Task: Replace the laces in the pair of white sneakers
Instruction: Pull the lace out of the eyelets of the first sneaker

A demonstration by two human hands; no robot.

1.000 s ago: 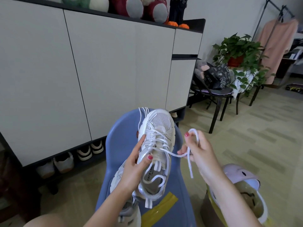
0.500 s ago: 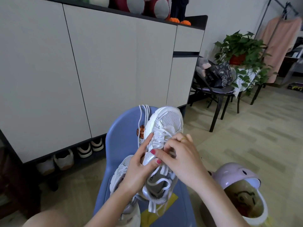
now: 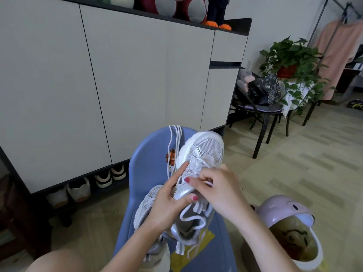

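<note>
A white and silver sneaker [image 3: 204, 152] is held up over a blue chair [image 3: 149, 165], toe pointing away. My left hand [image 3: 167, 203] grips its side, thumb across the tongue area and index finger stretched along the eyelets. My right hand [image 3: 218, 187] lies over the lacing, its fingers curled and pinching the white lace [image 3: 200, 160] at the eyelets. The second sneaker [image 3: 149, 201] lies on the chair seat under my left hand. Spare white laces [image 3: 175, 138] hang over the chair back.
A long white cabinet [image 3: 117, 75] stands behind the chair, with shoes [image 3: 102, 179] in the gap beneath it. A pink lidded bin [image 3: 288, 226] sits at the lower right. A black chair with a bag [image 3: 263, 99] and a potted plant [image 3: 290, 61] stand at the right.
One second ago my right hand held the lace pulled out to the right. It has since moved onto the shoe's lacing, and the shoe has tilted slightly right.
</note>
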